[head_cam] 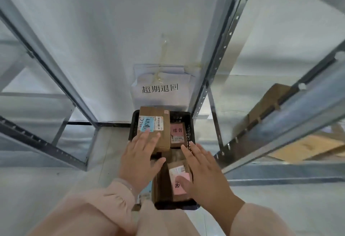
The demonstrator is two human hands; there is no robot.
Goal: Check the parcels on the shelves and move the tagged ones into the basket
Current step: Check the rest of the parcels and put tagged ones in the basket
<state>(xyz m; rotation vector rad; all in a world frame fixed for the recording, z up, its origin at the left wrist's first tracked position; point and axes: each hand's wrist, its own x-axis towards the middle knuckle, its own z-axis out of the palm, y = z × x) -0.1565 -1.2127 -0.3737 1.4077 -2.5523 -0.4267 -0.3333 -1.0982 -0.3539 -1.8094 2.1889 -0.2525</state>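
Left grip [141, 158] spread flat, fingertips [147, 133] over blue-tagged parcel [164, 139], right grip [203, 176] spread wide, thumb over near pink-tagged parcel [175, 174], both plus small pink-tagged parcel [177, 133] inside black basket [183, 117] on floor [261, 207]

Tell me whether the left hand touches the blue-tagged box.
Cannot tell: in the head view the left hand overlaps the blue-tagged box, hiding any gap.

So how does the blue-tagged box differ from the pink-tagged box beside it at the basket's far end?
The blue-tagged box is larger than the pink-tagged box. Its handwritten tag is blue, the other's pink. It rises over the far rim of the basket; the pink-tagged box sits inside. Both are brown cardboard.
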